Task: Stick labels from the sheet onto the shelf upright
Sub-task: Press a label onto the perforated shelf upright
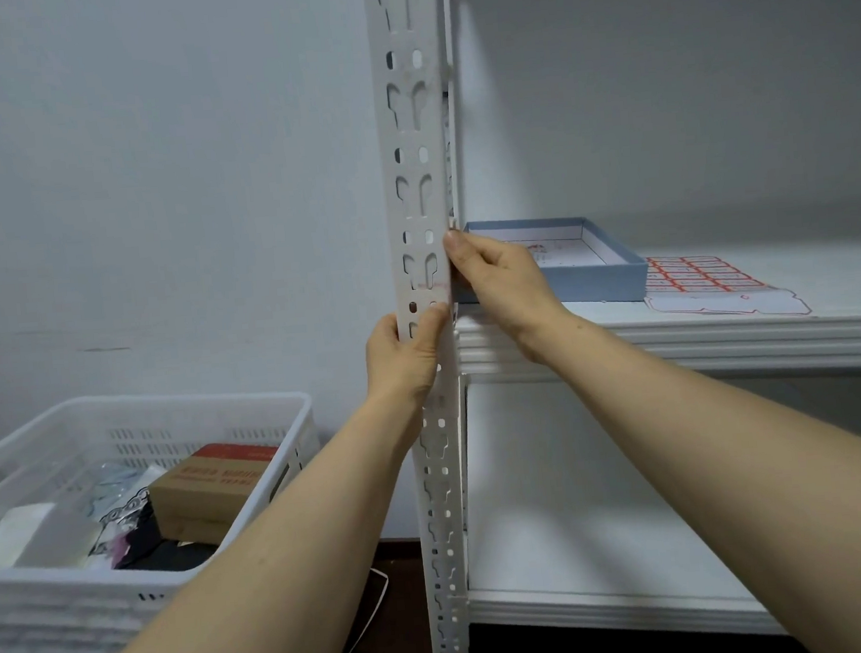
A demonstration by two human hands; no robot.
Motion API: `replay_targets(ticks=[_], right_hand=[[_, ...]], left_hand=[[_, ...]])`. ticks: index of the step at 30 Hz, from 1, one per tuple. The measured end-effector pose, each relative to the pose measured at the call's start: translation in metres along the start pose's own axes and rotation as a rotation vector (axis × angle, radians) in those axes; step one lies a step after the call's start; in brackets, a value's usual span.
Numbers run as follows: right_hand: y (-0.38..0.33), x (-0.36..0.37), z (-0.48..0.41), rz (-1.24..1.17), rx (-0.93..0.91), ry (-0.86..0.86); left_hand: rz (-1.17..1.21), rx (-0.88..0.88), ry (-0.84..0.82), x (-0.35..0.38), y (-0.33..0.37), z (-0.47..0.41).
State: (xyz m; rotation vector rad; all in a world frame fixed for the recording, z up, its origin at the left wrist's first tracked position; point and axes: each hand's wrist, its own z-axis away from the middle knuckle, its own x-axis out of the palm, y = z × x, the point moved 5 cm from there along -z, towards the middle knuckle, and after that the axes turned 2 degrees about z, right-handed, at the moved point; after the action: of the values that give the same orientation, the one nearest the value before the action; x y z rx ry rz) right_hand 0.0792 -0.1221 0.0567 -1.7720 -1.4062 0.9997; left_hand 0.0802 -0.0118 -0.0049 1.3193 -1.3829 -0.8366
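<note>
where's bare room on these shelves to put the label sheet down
Free: the lower shelf looks bare; the upper shelf is open right of the label sheet. Crowded: its left end, with the blue box and right hand at the upright.

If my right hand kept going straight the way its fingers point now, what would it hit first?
The right hand points left, its fingertips already at the edge of the white shelf upright. It would probably meet that upright at once; whether they touch is unclear.
</note>
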Motion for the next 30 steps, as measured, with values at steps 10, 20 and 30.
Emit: replay_targets(ticks=[10,20,30], right_hand=[[-0.004,-0.003,0.004,-0.081,0.026,-0.034],[-0.002,-0.004,0.005,-0.151,0.037,-0.024],[-0.002,-0.003,0.005,-0.171,0.034,-0.024]], left_hand=[[0.033,-0.026,-0.002,0.003,0.006,-0.003],[-0.038,0.046,0.019,0.004,0.003,-0.003],[-0.077,0.100,0.022,0.003,0.000,0.000]])
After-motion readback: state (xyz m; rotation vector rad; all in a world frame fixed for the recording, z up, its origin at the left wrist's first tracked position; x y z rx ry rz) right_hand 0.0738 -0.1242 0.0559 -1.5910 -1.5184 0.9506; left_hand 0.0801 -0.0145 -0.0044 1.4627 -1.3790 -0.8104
